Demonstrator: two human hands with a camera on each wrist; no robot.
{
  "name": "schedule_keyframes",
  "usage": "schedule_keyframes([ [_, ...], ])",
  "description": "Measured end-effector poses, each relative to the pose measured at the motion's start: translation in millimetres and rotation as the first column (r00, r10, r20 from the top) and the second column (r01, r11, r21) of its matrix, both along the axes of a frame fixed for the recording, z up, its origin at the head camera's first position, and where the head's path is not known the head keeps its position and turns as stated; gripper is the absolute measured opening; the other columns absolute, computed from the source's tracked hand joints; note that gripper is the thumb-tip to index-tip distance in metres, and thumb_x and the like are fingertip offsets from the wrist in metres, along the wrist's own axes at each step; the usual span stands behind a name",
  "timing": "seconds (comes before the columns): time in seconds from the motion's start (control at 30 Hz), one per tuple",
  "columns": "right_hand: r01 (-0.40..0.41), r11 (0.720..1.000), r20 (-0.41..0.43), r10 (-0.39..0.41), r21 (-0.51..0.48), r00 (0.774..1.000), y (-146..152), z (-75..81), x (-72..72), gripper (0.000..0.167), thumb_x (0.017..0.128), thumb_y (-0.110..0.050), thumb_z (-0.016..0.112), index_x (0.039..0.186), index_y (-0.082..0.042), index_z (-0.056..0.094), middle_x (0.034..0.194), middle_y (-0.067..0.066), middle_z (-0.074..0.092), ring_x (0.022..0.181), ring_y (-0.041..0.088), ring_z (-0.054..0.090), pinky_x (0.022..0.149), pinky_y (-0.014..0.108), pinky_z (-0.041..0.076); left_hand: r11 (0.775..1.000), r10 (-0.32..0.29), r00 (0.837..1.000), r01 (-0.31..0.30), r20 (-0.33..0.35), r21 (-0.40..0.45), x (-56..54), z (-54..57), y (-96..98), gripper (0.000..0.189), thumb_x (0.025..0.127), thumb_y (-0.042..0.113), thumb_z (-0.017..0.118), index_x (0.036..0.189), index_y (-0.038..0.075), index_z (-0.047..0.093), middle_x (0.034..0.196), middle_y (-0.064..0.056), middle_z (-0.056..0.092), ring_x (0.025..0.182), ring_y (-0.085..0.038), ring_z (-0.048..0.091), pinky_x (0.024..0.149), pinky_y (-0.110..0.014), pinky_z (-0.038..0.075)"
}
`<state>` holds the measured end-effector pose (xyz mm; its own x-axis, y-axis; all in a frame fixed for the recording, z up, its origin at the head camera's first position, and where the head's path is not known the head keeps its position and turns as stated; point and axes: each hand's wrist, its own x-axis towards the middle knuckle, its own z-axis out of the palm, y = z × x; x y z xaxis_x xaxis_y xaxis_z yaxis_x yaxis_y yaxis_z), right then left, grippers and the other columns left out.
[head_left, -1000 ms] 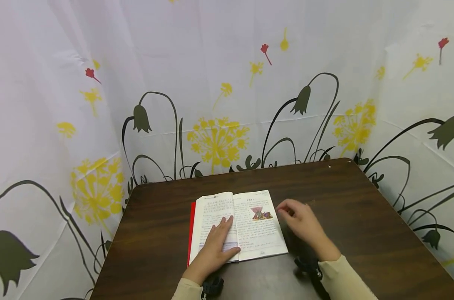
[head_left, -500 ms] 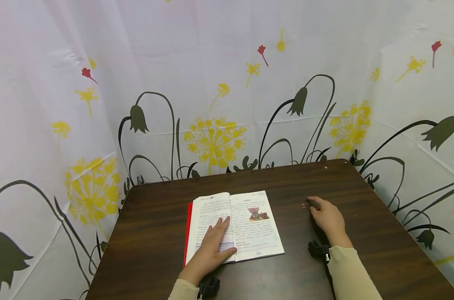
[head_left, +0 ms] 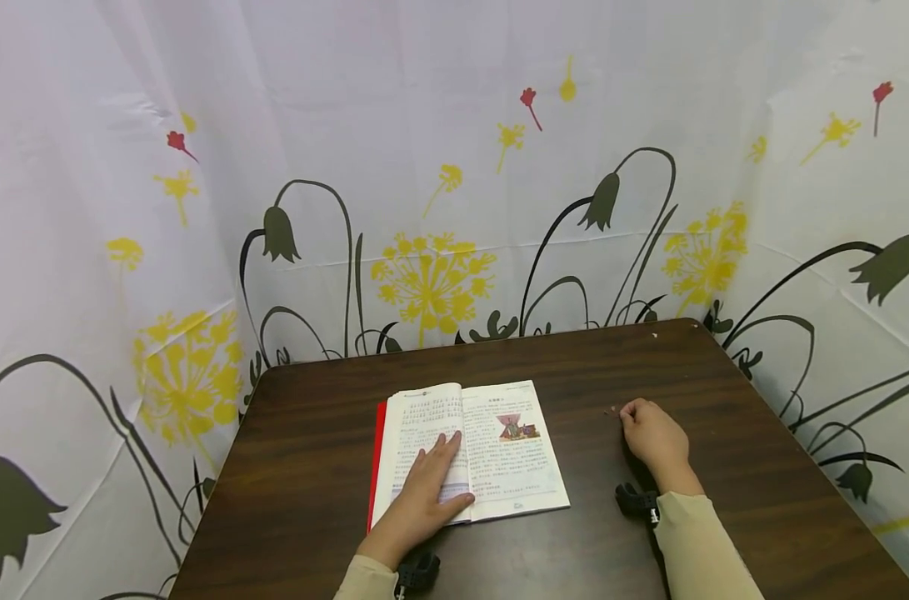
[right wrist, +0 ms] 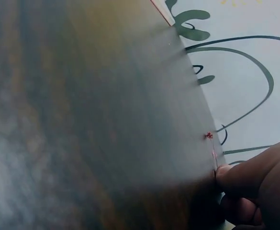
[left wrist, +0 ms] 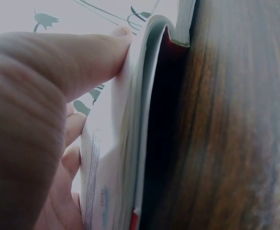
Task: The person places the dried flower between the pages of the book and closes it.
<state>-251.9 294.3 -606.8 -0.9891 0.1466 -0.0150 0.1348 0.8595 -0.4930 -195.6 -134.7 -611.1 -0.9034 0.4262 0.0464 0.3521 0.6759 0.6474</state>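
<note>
An open book with a red cover edge lies on the table, printed text on both pages and a small coloured picture on the right one. My left hand rests spread on its left page, thumb across the gutter; in the left wrist view the thumb presses near the lower edge of the pages. To the right of the book, my right hand is low at the tabletop with curled fingers. Its fingertips pinch the end of a thin pinkish strand with a red cluster at its far end.
The dark wooden table reaches back to a white curtain printed with flowers. A tiny pale speck lies near the far right corner. A black wrist device sits under the right wrist.
My right hand has left the book's right edge, moved right to the small strand on the table, and curled its fingers there. The left hand stays on the page.
</note>
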Motion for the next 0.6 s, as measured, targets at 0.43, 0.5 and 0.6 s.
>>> schedule_keyframes([
  [0.43,0.026,0.996,0.002,-0.026,-0.081,1.0,1.0,1.1,1.4,0.029,0.112,-0.03,0.054,0.12,-0.007,0.07,0.119,0.018,0.071,0.097,0.032,0.069,0.08,0.053,0.054,1.0,-0.009,1.0,0.009,-0.009,0.004,1.2,2.5,-0.9,0.097,0.096,0.034,0.083,0.173,0.011,0.029,0.18,-0.01,0.033,0.171,-0.034,0.021,0.137,-0.065,0.014],
  [0.5,0.029,0.992,-0.029,-0.033,-0.121,0.999,-0.7,1.2,2.6,0.029,0.113,-0.029,0.055,0.12,-0.005,0.07,0.115,0.019,0.067,0.093,0.031,0.065,0.078,0.048,0.052,1.0,-0.005,1.0,0.005,-0.015,0.008,1.3,2.9,-0.3,0.097,0.096,0.034,0.084,0.172,0.008,0.031,0.18,-0.012,0.031,0.17,-0.037,0.021,0.137,-0.065,0.016],
  [0.6,0.014,0.979,-0.087,-0.032,-0.205,0.996,-8.3,2.8,4.9,0.028,0.113,-0.023,0.055,0.118,0.0,0.07,0.115,0.021,0.057,0.095,0.032,0.06,0.081,0.046,0.05,1.0,0.009,1.0,-0.008,-0.019,0.015,1.4,2.6,0.0,0.096,0.094,0.033,0.086,0.169,0.003,0.034,0.18,-0.016,0.029,0.169,-0.042,0.022,0.135,-0.068,0.019],
])
